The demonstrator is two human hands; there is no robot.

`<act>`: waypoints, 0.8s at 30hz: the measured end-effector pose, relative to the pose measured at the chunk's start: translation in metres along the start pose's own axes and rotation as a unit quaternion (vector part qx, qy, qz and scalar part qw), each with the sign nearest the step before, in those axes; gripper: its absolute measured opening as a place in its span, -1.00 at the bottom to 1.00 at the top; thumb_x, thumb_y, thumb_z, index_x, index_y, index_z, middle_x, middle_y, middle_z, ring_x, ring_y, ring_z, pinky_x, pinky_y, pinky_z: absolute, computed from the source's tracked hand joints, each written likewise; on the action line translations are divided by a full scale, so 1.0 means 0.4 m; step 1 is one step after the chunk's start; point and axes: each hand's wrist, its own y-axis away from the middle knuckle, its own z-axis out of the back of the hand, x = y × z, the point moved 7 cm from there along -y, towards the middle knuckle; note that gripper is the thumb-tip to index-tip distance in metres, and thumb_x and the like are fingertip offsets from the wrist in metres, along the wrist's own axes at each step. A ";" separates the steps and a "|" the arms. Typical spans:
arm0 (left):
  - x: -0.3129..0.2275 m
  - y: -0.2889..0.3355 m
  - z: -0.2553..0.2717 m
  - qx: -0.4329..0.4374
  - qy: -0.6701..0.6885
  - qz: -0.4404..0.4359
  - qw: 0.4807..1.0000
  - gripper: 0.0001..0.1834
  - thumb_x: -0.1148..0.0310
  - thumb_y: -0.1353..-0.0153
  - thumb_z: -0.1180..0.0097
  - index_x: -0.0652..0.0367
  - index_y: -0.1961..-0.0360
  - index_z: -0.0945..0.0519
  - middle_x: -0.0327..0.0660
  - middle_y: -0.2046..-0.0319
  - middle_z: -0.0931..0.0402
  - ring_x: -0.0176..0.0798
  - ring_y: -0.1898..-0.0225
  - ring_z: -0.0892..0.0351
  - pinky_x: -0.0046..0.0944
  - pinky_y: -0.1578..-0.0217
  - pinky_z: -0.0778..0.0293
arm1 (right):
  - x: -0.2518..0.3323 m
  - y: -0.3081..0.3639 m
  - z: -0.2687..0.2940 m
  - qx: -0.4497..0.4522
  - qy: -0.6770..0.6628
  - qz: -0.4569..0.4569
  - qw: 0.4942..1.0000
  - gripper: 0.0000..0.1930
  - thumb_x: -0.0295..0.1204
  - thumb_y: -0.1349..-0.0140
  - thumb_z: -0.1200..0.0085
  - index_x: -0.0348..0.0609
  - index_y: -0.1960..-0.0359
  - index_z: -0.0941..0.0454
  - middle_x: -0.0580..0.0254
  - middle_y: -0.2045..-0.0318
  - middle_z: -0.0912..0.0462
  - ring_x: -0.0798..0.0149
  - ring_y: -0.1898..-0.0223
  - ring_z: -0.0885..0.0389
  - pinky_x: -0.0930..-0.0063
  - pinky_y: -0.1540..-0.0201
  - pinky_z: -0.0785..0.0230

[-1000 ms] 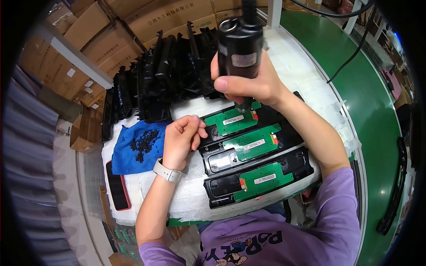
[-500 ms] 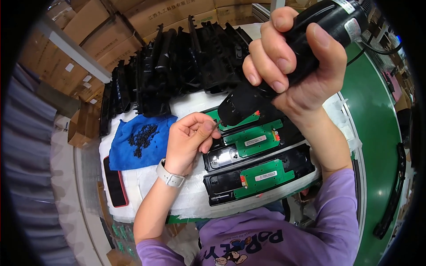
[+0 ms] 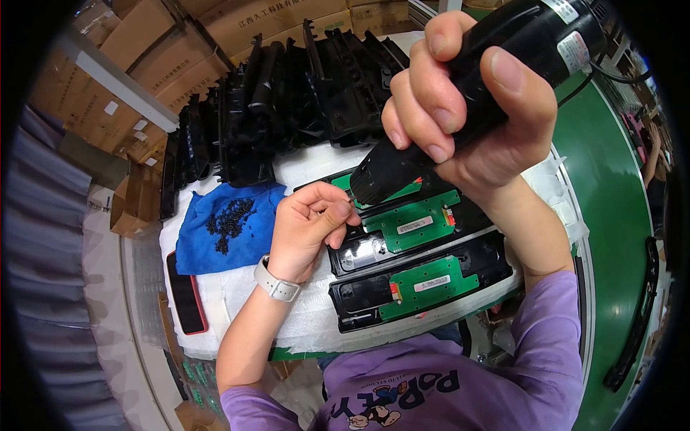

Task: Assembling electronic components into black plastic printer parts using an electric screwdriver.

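Over the white-covered table, the person's right hand was wrapped around a chunky black power screwdriver, its nose angled down over the farthest of three green circuit boards. The left hand was kinda curled into a pinch right by the tip; couldn't tell if anything was in it. Little black screws sat piled on a blue cloth off left.
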 end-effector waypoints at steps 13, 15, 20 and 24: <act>-0.019 -0.008 0.017 -0.068 -0.011 -0.025 0.997 -0.73 0.25 -0.30 0.08 0.29 0.24 -0.45 -0.08 0.32 -0.53 -0.43 0.48 -0.42 -0.51 0.46 -0.30 | -0.091 -0.018 0.077 -0.136 -0.044 -0.109 0.984 -0.77 -0.35 -0.05 -0.08 -0.26 0.61 -0.44 0.25 0.76 -0.39 0.41 0.81 -0.33 0.55 0.69 -0.22; -0.027 -0.010 0.049 -0.099 0.009 -0.037 0.994 -0.77 0.35 -0.33 0.20 0.31 0.17 -0.40 0.01 0.17 -0.49 -0.28 0.23 -0.51 -0.47 0.26 -0.38 | -0.106 -0.017 0.084 -0.104 0.035 -0.130 0.986 -0.78 -0.35 0.00 -0.14 -0.28 0.58 -0.47 0.27 0.75 -0.42 0.43 0.80 -0.36 0.58 0.71 -0.20; -0.035 -0.014 0.055 -0.123 -0.015 -0.045 0.991 -0.79 0.52 -0.30 0.30 0.35 0.11 -0.34 0.15 0.04 -0.41 -0.08 -0.05 -0.44 -0.33 0.01 -0.42 | -0.131 -0.017 0.089 -0.074 0.113 -0.124 0.983 -0.78 -0.35 0.02 -0.19 -0.27 0.55 -0.48 0.31 0.73 -0.43 0.46 0.77 -0.38 0.60 0.72 -0.21; -0.027 -0.015 0.067 -0.143 -0.009 -0.025 0.989 -0.79 0.48 -0.33 0.34 0.35 0.13 -0.32 0.12 0.07 -0.42 -0.08 0.01 -0.49 -0.34 0.06 -0.44 | -0.135 -0.017 0.094 -0.077 0.109 -0.127 0.983 -0.79 -0.36 0.02 -0.18 -0.26 0.56 -0.48 0.31 0.74 -0.43 0.46 0.77 -0.38 0.61 0.72 -0.21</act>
